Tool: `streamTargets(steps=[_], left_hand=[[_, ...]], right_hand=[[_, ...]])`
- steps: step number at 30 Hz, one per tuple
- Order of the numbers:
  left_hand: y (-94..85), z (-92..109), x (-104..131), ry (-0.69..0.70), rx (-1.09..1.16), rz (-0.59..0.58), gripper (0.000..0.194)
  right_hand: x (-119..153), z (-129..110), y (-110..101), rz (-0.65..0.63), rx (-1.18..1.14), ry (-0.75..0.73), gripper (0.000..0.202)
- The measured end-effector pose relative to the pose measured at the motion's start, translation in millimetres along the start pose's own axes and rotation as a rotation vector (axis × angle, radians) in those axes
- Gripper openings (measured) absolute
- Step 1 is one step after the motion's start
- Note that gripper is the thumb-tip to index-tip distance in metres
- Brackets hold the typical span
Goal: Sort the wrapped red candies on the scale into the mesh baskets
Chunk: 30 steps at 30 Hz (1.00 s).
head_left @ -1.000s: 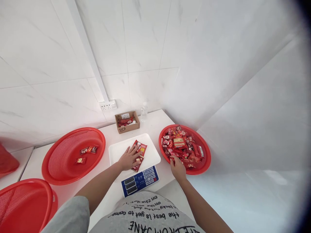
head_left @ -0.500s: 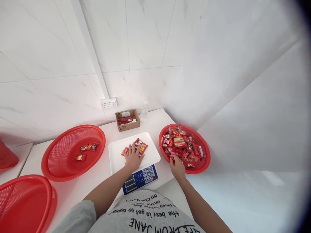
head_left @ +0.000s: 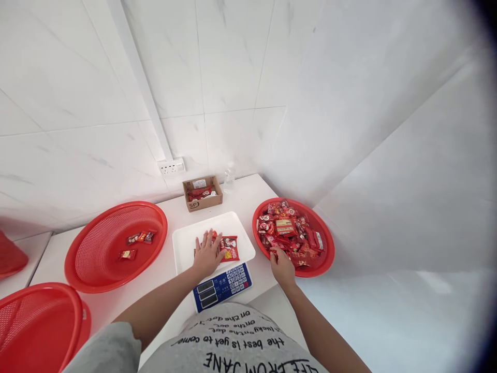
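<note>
My left hand (head_left: 207, 256) lies over the white scale tray (head_left: 184, 235) with its fingers spread. Beneath and beside it are red snack packets; a printed red packet (head_left: 232, 248) shows to the right of the hand, and a small orange-red piece (head_left: 214, 234) sits by the fingertips. The hand partly covers them. My right hand (head_left: 282, 268) is at the near left rim of a red plastic basket (head_left: 329, 261) full of wrapped sweets (head_left: 298, 233). Its fingers are curled closed; what is between them is hidden.
The scale's blue keypad panel (head_left: 223, 286) faces me. On the left are a red basket (head_left: 97, 248) with several wrapped sweets (head_left: 140, 237) and another red basket (head_left: 34, 331). A small cardboard box (head_left: 204, 203) and a clear bottle (head_left: 229, 178) stand by the wall.
My left hand has shifted slightly left on the tray. The printed packet has turned and now lies further right and lower. My right hand stays at the basket rim.
</note>
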<state>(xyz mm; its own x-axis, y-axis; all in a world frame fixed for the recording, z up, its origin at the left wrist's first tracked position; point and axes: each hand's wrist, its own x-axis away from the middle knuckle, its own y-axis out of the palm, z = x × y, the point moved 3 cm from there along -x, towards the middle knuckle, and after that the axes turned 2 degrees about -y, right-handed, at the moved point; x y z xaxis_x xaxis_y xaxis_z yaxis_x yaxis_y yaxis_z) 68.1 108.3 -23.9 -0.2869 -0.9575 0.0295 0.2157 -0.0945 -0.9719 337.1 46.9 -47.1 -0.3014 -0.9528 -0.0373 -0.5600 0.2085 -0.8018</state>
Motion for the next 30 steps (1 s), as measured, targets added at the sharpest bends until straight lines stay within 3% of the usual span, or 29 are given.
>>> streamTargets(steps=[1,3,6,12,17,19,22,26,30], left_hand=[[3.5,4,2,-0.148,0.018,0.002,0.064],[9.0,14,3,-0.314,0.048,-0.015,0.068],[13.0,24,0,-0.335,0.048,-0.047,0.072],[14.3,11,-4,-0.057,-0.031,-0.027,0.072],[-3.4,-9,-8,0.381,-0.056,-0.155,0.071],[-11.0,-12,-6,0.435,-0.059,-0.168,0.071],[-12.9,-4,0,0.232,-0.053,-0.081,0.069],[0.5,17,7,-0.102,-0.002,-0.039,0.067],[6.7,25,3,-0.071,-0.001,-0.086,0.065]], right_hand=[[0,0,0,-0.003,0.003,0.006,0.033],[0,0,0,-0.009,0.01,0.018,0.033],[0,0,0,-0.012,0.016,0.018,0.033],[0,0,0,-0.002,0.005,0.004,0.034],[-1,2,1,0.005,-0.004,-0.011,0.034],[-1,2,0,0.001,-0.006,-0.012,0.034],[-1,1,0,-0.005,-0.004,-0.005,0.034],[-1,1,1,-0.008,-0.001,0.012,0.033],[-1,2,1,-0.01,0.002,0.011,0.034]])
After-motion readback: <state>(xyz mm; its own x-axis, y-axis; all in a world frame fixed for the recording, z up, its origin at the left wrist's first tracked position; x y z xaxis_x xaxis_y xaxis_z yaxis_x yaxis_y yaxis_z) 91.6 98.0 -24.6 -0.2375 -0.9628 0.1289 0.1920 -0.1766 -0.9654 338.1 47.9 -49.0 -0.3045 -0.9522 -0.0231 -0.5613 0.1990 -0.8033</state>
